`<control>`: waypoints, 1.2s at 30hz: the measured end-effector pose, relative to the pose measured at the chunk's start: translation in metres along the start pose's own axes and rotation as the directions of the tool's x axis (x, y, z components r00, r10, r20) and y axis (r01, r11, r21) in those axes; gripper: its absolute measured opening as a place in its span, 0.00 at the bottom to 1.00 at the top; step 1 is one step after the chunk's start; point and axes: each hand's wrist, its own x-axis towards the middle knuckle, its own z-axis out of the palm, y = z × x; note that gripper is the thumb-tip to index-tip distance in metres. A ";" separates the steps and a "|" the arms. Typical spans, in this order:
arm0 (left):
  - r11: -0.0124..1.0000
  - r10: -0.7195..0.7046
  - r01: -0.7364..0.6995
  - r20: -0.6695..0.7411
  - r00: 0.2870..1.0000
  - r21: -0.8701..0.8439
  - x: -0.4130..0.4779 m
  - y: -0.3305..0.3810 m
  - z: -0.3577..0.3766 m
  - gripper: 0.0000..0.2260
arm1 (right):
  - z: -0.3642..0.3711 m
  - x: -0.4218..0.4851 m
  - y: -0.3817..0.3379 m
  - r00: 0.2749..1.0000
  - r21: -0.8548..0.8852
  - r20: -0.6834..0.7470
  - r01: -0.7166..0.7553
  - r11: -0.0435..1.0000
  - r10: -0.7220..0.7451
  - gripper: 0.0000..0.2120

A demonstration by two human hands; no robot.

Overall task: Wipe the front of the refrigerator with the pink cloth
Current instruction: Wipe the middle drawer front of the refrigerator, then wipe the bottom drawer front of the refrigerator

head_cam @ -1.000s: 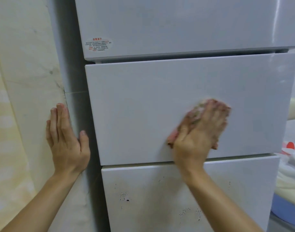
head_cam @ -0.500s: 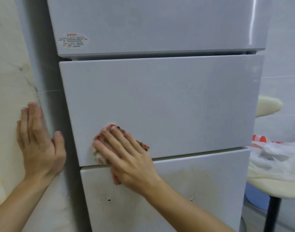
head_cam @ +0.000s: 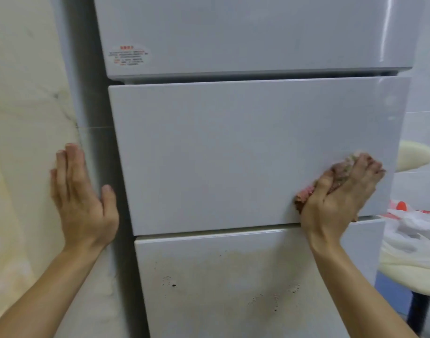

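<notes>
The white refrigerator fills the view, with a middle drawer front [head_cam: 233, 154] between an upper door [head_cam: 233, 32] and a lower door [head_cam: 221, 289] that has yellowish stains and dark specks. My right hand [head_cam: 336, 203] grips the bunched pink cloth [head_cam: 304, 195] and presses it on the lower right corner of the middle drawer front. Most of the cloth is hidden under my fingers. My left hand [head_cam: 80, 198] lies flat with straight fingers on the wall beside the refrigerator's left side.
A warning sticker [head_cam: 127, 55] sits at the upper door's lower left. A tiled wall [head_cam: 26, 118] is close on the left. To the right stands a cream stool [head_cam: 414, 157], and a white plastic bag [head_cam: 418, 223] lies on another cream seat with a black leg [head_cam: 421, 311].
My right hand swept the cloth from the middle drawer's centre to its lower left, then across to its lower right corner. My left hand stayed flat on the wall.
</notes>
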 end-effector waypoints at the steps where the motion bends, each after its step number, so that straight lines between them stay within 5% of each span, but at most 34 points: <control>1: 1.000 0.004 -0.004 0.006 1.000 -0.004 0.000 -0.001 0.000 0.34 | 0.008 -0.007 -0.014 0.999 -0.007 0.003 0.045 0.999 -0.045 0.31; 6: 1.000 0.005 -0.004 0.036 0.999 -0.020 0.001 0.000 -0.004 0.35 | 0.046 -0.077 -0.093 0.914 0.035 0.187 0.361 0.932 -0.361 0.32; 12: 1.000 0.015 -0.014 0.080 0.997 -0.015 -0.002 -0.001 -0.009 0.35 | 0.062 -0.185 -0.126 0.572 0.190 0.368 0.726 0.661 -0.733 0.28; 16: 1.000 0.011 -0.012 0.093 0.996 0.015 -0.013 0.005 -0.011 0.33 | 0.055 -0.194 -0.112 0.356 0.234 0.465 0.834 0.500 -0.811 0.30; 19: 1.000 0.013 -0.013 0.096 0.995 -0.005 -0.033 0.020 -0.009 0.30 | 0.038 -0.184 -0.091 0.289 0.291 0.491 0.835 0.468 -0.822 0.31; 23: 0.998 0.011 -0.002 0.134 0.991 -0.066 -0.062 0.040 -0.001 0.29 | 0.005 -0.151 -0.041 0.450 0.222 0.506 0.757 0.615 -0.736 0.37; 30: 0.922 -0.229 0.293 0.253 0.940 -0.252 -0.111 0.062 0.001 0.28 | -0.047 -0.097 0.060 0.795 0.005 0.391 0.502 0.865 -0.464 0.27; 36: 0.766 -0.321 0.474 0.381 0.867 -0.434 -0.136 0.064 -0.008 0.26 | -0.027 -0.141 0.033 0.914 0.051 0.325 0.241 0.969 -0.245 0.31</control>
